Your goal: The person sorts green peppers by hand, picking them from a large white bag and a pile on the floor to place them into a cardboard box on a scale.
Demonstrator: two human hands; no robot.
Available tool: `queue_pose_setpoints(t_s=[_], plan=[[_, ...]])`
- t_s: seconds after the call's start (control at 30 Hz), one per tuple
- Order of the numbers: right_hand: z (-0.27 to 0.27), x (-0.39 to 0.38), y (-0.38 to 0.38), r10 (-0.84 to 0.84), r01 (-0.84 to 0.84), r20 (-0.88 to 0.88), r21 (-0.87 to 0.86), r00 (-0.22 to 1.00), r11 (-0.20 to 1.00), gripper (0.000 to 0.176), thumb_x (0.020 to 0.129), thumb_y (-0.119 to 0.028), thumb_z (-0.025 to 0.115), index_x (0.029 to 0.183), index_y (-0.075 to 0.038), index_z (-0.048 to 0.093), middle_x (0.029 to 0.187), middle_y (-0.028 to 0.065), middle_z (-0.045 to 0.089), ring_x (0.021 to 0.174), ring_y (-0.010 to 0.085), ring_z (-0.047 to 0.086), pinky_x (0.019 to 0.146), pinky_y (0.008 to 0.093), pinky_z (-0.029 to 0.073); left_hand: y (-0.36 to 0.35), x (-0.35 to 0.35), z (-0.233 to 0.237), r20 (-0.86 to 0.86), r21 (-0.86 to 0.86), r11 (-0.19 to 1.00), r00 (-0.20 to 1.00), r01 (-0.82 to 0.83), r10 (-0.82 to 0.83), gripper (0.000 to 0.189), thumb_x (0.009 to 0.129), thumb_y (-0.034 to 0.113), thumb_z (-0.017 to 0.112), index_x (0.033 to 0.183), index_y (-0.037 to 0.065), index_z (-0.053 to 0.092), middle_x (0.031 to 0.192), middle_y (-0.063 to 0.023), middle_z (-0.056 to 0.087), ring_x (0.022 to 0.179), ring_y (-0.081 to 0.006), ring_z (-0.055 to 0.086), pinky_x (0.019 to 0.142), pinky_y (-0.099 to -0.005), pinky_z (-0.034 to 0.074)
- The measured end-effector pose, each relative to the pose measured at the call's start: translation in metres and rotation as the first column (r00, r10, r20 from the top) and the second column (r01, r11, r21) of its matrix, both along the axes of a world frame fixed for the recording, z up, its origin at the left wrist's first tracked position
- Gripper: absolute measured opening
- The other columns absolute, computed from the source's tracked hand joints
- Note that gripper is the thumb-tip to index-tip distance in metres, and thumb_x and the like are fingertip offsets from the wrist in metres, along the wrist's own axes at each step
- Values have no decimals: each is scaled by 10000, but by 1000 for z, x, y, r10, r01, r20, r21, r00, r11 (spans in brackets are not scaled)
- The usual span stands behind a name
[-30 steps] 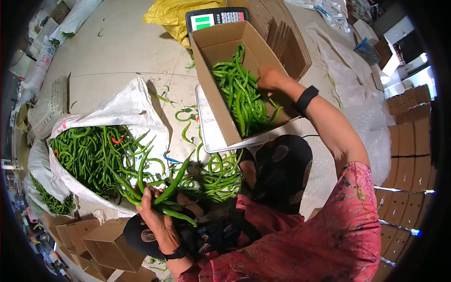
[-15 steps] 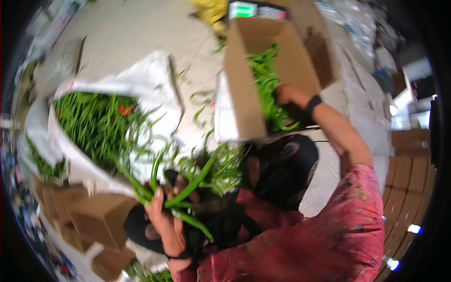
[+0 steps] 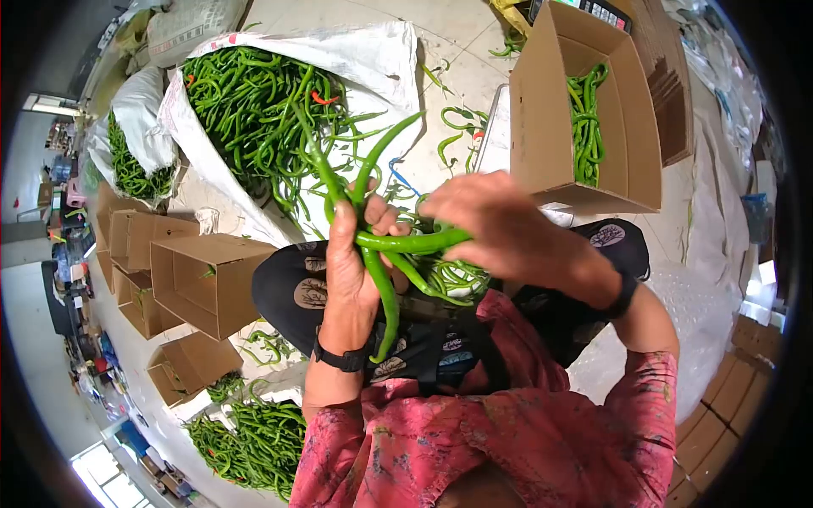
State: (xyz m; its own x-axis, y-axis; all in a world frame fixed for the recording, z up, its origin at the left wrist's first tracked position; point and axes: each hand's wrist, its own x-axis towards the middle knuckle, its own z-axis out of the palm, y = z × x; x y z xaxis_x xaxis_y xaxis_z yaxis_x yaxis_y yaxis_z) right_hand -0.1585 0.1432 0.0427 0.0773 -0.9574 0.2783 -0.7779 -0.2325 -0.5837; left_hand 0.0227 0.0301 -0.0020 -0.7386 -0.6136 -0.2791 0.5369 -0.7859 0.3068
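Several long green chili peppers (image 3: 411,244) are fanned out in my left hand (image 3: 347,254), its fingers closed around their middles. My right hand (image 3: 529,233), blurred by motion, is at the right end of one of these peppers, which runs in between its thumb and fingers. I cannot tell whether it grips that pepper. Beyond my left hand, a white woven sack (image 3: 364,51) lies spread with a heap of green chilies (image 3: 254,118) on it and a few red ones among them. Right of my hands stands an open cardboard box (image 3: 538,110) with green chilies (image 3: 586,127) inside.
Several open cardboard boxes (image 3: 190,284) sit on the left. Another pile of green chilies (image 3: 254,440) lies at lower left, and a second white sack (image 3: 140,118) at upper left. A scale display (image 3: 593,13) shows behind the box. Loose chilies (image 3: 457,135) are scattered on the floor.
My right hand has come out of the cardboard box and moved left to the peppers in my left hand. My left hand still holds its peppers. The view has shifted.
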Motion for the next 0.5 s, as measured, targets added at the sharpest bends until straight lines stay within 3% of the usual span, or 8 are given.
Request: queue_pose_setpoints(t_s=[0.03,0.1,0.2,0.23,0.33,0.4,0.47,0.5], plan=[[-9,9,0,1,-1,-4,-3,1000,1000,403,749,-129,739,1112,-38,592,988,135,639,956,340,603,837,432,425,3,0,-3,-8,-64,998,1000,23,-24,559,847,309,762,1243,22,491,767,32,402,690,-106,428,720,-299,473],[-24,23,-4,50,-80,169,178,984,981,427,799,-84,668,1194,4,530,1068,136,616,1031,336,580,911,421,393,3,0,-1,9,-210,976,998,60,-59,682,784,199,815,1322,17,437,785,29,403,726,-121,450,804,-331,500],[-44,31,-4,-20,-11,224,137,974,990,381,831,-71,626,1179,29,508,1028,146,605,1023,339,575,908,429,388,2,-1,15,122,-437,892,990,118,-71,753,732,25,774,1370,-4,377,874,-10,450,877,-170,509,923,-351,478],[-45,33,-4,-37,21,276,62,961,998,338,836,-42,615,1159,-13,522,1007,172,618,962,376,592,836,450,404,-1,2,13,102,-469,874,990,132,-94,766,714,12,791,1361,-22,382,971,-40,515,1021,-202,537,980,-360,454],[-37,31,-3,-90,106,401,-17,911,994,328,857,-23,578,1180,-4,525,982,174,625,903,384,605,787,436,440,-7,6,9,232,-530,820,967,216,-105,762,724,10,791,1367,-25,382,1096,-81,561,1102,-227,556,1000,-378,447],[-31,29,-2,-96,66,493,79,865,995,325,886,-36,576,1204,3,521,923,177,629,829,348,634,725,396,470,-6,9,11,272,-516,821,956,245,-114,708,773,27,766,1370,-25,388,1191,-122,561,1139,-236,568,991,-374,456],[-29,28,-1,-144,3,534,256,833,967,303,924,-72,576,1210,11,518,903,166,652,807,265,667,715,347,486,-6,4,16,192,-421,890,976,177,-104,640,829,50,725,1367,-36,390,1164,-119,567,1090,-216,589,963,-353,476],[-27,30,-1,-162,-15,654,256,739,966,285,963,-134,556,1208,10,529,952,134,682,888,193,667,799,325,493,-6,2,15,174,-414,895,980,165,-100,592,868,71,692,1374,-21,399,1141,-98,577,992,-161,595,859,-297,503]])
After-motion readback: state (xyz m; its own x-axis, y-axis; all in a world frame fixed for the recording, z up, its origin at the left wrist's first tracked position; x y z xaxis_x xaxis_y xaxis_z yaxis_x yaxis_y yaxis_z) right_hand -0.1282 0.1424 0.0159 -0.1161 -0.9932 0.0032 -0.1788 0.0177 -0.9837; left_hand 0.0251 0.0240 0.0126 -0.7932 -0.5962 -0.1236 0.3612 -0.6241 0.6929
